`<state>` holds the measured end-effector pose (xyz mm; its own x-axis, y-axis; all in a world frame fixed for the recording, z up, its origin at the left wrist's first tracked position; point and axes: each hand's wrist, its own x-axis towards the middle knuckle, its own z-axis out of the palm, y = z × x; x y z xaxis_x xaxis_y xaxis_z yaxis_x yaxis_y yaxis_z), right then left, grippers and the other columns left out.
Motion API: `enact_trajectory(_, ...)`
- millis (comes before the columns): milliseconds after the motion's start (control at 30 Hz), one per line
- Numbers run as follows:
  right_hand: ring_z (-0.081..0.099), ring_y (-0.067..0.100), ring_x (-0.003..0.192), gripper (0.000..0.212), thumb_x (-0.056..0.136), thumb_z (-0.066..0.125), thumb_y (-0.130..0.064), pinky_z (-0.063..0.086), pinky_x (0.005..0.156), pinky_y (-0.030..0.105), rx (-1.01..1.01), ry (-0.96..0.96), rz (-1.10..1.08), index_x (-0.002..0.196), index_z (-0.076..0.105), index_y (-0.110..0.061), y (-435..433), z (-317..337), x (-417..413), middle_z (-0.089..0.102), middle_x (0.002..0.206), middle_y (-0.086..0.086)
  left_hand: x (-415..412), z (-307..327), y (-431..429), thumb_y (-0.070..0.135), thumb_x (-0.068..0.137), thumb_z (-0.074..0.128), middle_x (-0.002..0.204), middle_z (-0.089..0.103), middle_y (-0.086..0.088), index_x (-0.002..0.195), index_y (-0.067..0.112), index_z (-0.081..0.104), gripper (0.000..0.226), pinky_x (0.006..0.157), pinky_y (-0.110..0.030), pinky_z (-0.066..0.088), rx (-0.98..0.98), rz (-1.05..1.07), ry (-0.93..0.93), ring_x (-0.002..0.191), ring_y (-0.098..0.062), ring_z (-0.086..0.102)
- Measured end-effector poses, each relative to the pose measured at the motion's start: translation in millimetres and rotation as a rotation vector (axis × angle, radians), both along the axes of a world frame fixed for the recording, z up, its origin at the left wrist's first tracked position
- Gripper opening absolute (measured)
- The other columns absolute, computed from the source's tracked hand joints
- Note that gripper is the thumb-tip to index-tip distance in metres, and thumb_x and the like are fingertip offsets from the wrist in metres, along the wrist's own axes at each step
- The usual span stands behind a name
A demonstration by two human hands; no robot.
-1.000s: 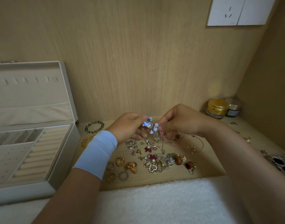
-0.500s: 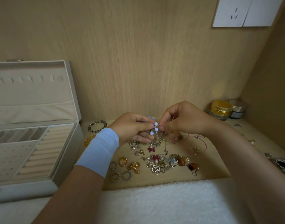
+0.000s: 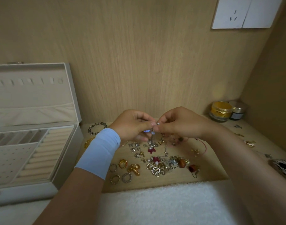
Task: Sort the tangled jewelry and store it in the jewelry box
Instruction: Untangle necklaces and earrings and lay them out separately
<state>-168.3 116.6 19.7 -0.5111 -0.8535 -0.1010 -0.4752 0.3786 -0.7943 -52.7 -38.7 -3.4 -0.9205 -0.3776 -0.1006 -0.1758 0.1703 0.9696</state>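
Observation:
My left hand [image 3: 132, 124] and my right hand [image 3: 176, 122] meet above the wooden shelf, both pinching a small blue-beaded jewelry piece [image 3: 148, 131] whose chain hangs down between them. Below lies a tangled jewelry pile [image 3: 160, 164] of hearts, pearls, red flowers and charms. Several rings [image 3: 122, 169] and a gold bow lie to its left. The open white jewelry box [image 3: 64, 153] stands at the left, with ring rolls and small compartments showing.
A dark bead bracelet [image 3: 96, 127] and an amber one [image 3: 88, 142] lie beside the box. Two cosmetic jars [image 3: 221, 111] stand at the back right corner. Loose charms [image 3: 249, 142] scatter at the right. A white towel [image 3: 155, 203] covers the front edge.
The hands have drawn closer together and slightly lower over the pile; the blue beads now hang under my fingers instead of above them.

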Motion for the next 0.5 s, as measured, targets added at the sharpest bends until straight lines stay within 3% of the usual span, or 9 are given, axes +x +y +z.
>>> enact_trajectory(100,0.053,0.024,0.061,0.02,0.081,0.082,-0.035,0.039,0.046,0.025,-0.031,-0.062,-0.052,0.087,0.078,-0.017,-2.4,-3.8,1.6,0.066,0.072,0.016,1.1,2.1,-0.3,0.009,0.089,0.07,0.081,0.073,-0.009,0.093,0.01,0.07,0.004,0.065,-0.03,0.061,0.006,-0.012,0.014,0.072,-0.018,0.07)
enact_trajectory(167,0.053,0.026,0.063,0.019,0.079,0.083,-0.029,0.04,0.053,0.031,-0.037,-0.175,-0.08,0.089,0.079,-0.014,-3.1,-4.2,-0.3,0.067,0.07,0.014,2.3,4.2,-2.0,0.007,0.089,0.069,0.079,0.072,-0.01,0.092,0.01,0.07,0.005,0.064,-0.029,0.061,-0.013,-0.021,0.02,0.069,-0.016,0.068)
enact_trajectory(233,0.057,0.021,0.06,0.021,0.08,0.083,-0.021,0.043,0.053,0.027,-0.045,-0.235,-0.103,0.093,0.078,-0.007,-3.0,-3.2,-1.0,0.068,0.068,0.015,3.2,6.2,-3.0,0.005,0.089,0.069,0.073,0.069,-0.006,0.089,0.011,0.071,0.007,0.062,-0.027,0.06,-0.055,-0.032,0.022,0.064,-0.013,0.064)
enact_trajectory(367,0.052,0.012,0.04,0.018,0.08,0.083,-0.018,0.034,0.036,0.014,-0.042,-0.207,-0.192,0.085,0.076,-0.002,-4.6,-4.1,1.6,0.064,0.056,0.009,2.7,5.7,-3.3,0.006,0.088,0.071,0.07,0.066,-0.004,0.086,0.014,0.073,0.009,0.062,-0.027,0.059,-0.164,-0.012,-0.005,0.061,-0.011,0.062)
enact_trajectory(433,0.055,0.014,0.045,0.017,0.08,0.083,-0.02,0.041,0.043,0.017,-0.057,-0.158,-0.204,0.084,0.077,-0.004,-4.9,-5.0,0.7,0.068,0.059,0.009,1.9,3.8,-4.2,0.007,0.087,0.073,0.07,0.065,-0.005,0.088,0.014,0.072,0.007,0.061,-0.027,0.059,-0.179,0.011,-0.023,0.058,-0.011,0.061)
enact_trajectory(500,0.063,0.024,0.061,0.013,0.08,0.082,-0.021,0.051,0.06,0.034,-0.074,-0.12,-0.188,0.083,0.078,-0.009,-6.7,-5.6,0.4,0.074,0.073,0.016,1.6,3.1,-5.9,0.009,0.086,0.074,0.069,0.065,-0.004,0.092,0.014,0.071,0.009,0.061,-0.028,0.058,-0.184,0.013,-0.035,0.057,-0.01,0.061)
